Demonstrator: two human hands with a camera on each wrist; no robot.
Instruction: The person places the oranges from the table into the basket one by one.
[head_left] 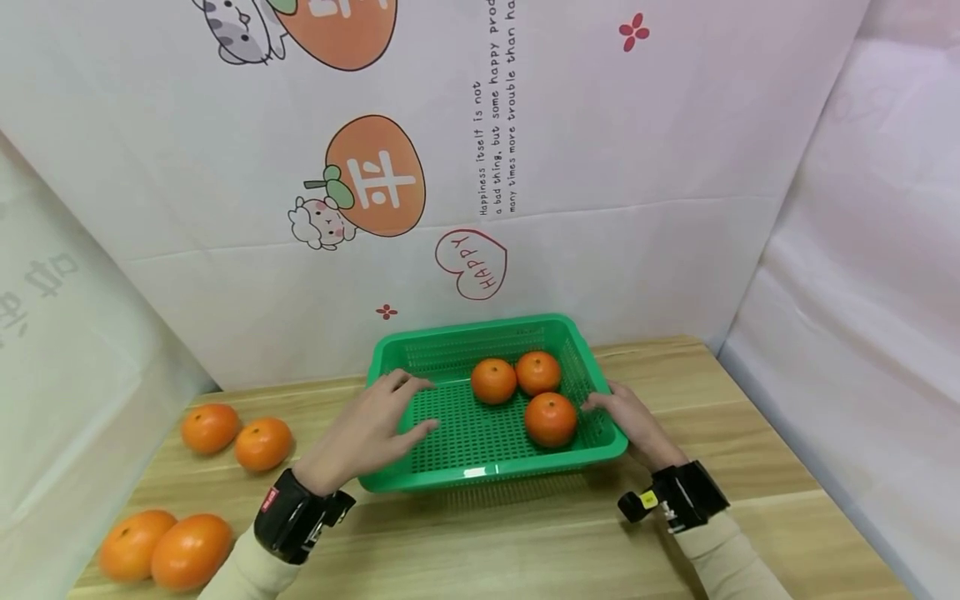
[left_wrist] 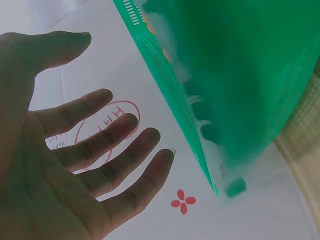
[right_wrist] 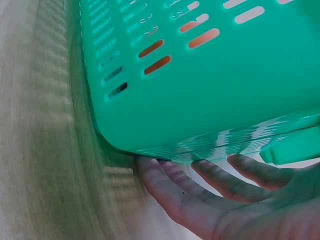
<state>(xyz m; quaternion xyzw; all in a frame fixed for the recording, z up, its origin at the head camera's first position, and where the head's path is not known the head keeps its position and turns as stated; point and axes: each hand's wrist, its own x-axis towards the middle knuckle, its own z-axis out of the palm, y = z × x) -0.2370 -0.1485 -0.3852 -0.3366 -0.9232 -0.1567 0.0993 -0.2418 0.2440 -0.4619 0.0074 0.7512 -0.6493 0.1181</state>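
Note:
A green plastic basket (head_left: pixel 450 473) with slotted walls holds three oranges (head_left: pixel 551 420) toward its right side. My right hand (head_left: pixel 633 421) grips its right end, the thumb over the rim. In the right wrist view, the fingers (right_wrist: pixel 182 200) press against the basket's outer wall (right_wrist: pixel 200 110) near the bottom corner. At the left end my left hand (head_left: pixel 367 429) hovers with spread fingers and holds nothing. The left wrist view shows the open palm (left_wrist: pixel 60 175) beside the basket (left_wrist: pixel 240 90), a gap between the fingertips and the rim.
Several more oranges lie on the wooden table (head_left: pixel 480 550) at the left: a back pair (head_left: pixel 264 444) and a front pair (head_left: pixel 192 552). A white printed cloth (head_left: pixel 585 167) hangs right behind the basket, with more white cloth (head_left: pixel 885 317) along both sides.

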